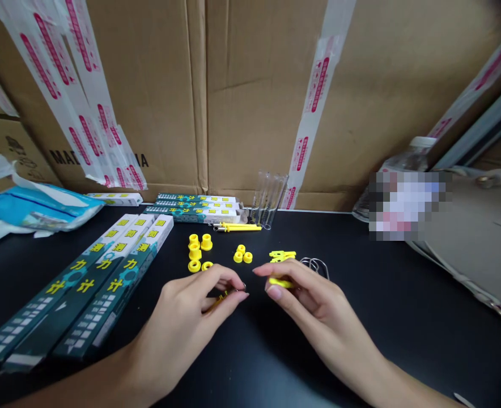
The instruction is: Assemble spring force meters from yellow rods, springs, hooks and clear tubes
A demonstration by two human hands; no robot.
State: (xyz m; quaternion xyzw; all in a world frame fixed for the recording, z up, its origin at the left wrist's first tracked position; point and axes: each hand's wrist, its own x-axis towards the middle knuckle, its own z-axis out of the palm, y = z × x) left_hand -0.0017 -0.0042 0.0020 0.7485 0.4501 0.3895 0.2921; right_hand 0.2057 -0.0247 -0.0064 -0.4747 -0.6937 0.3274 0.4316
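Note:
My left hand [193,309] is closed, thumb and fingers pinching a thin yellow rod [216,302] with a small metal end at the fingertips. Most of the rod is hidden by the fingers. Facing it, a short gap away, my right hand [314,306] pinches a small yellow plastic piece [280,282] between thumb and fingers. Just beyond that hand lie flat yellow plastic pieces [282,255] and bent metal wire hooks [318,266]. Yellow flanged caps [195,250] stand beyond my left hand, with three smaller yellow caps [242,256] to their right.
Three long printed boxes [106,277] lie at the left, with more boxes [195,208] at the back. Yellow rods [240,227] lie before clear tubes [270,201]. A blue packet [42,204], plastic bottle [407,156] and beige bag [475,243] flank the black table. Cardboard [250,113] rises behind.

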